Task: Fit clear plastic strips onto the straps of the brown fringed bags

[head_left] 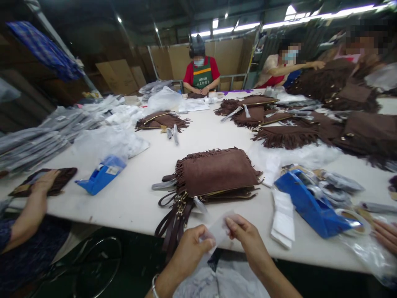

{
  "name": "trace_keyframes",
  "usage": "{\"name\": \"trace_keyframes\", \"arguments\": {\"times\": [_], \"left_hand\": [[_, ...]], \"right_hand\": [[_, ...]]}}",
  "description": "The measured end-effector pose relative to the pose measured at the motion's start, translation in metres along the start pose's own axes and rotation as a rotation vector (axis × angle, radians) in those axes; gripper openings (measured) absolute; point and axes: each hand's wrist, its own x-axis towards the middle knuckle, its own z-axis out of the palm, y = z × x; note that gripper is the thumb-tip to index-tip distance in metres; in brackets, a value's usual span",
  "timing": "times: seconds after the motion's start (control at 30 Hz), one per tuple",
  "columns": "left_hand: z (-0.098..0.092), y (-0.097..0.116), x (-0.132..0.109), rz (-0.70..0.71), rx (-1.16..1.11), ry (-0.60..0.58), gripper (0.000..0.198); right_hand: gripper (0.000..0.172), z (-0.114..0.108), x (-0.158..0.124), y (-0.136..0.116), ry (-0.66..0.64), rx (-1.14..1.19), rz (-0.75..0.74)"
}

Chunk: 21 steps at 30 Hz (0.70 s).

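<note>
Both my hands hold one small piece of thin white paper just below the near edge of the white table. My left hand pinches its left side and my right hand pinches its upper right corner, fingers closed. Just beyond them lies a brown suede fringed bag with its dark straps hanging over the table edge. A small stack of white paper pieces lies to the right of my hands.
A blue tape dispenser stands at the right, another at the left. More fringed bags and plastic wrappers cover the far half. Another person's arm rests at the left; other people work at the far end. A hand shows at the right edge.
</note>
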Motion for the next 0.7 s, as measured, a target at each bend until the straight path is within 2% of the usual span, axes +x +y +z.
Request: {"name": "trace_keyframes", "arguments": {"times": [0.17, 0.3, 0.43, 0.53, 0.6, 0.7], "left_hand": [[-0.032, -0.044, -0.029, -0.092, -0.087, 0.13, 0.012], [-0.057, -0.064, -0.058, -0.1, -0.017, 0.223, 0.022], [-0.081, -0.076, -0.097, -0.089, 0.083, 0.172, 0.038], [-0.097, -0.091, -0.122, -0.2, 0.055, 0.1, 0.049], [-0.104, -0.099, -0.129, -0.223, -0.055, 0.09, 0.048], [-0.106, -0.096, -0.123, -0.109, -0.334, 0.129, 0.04]], "right_hand": [[0.029, 0.013, 0.005, 0.005, -0.032, -0.11, -0.007], [0.029, 0.041, 0.003, 0.002, -0.128, -0.261, -0.023], [0.031, 0.082, -0.001, 0.006, -0.23, -0.516, -0.105], [0.031, 0.114, -0.006, 0.017, -0.351, -0.626, -0.181], [0.027, 0.133, -0.011, 0.024, -0.434, -0.645, -0.197], [0.021, 0.152, -0.016, 0.031, -0.52, -0.638, -0.207]]}}
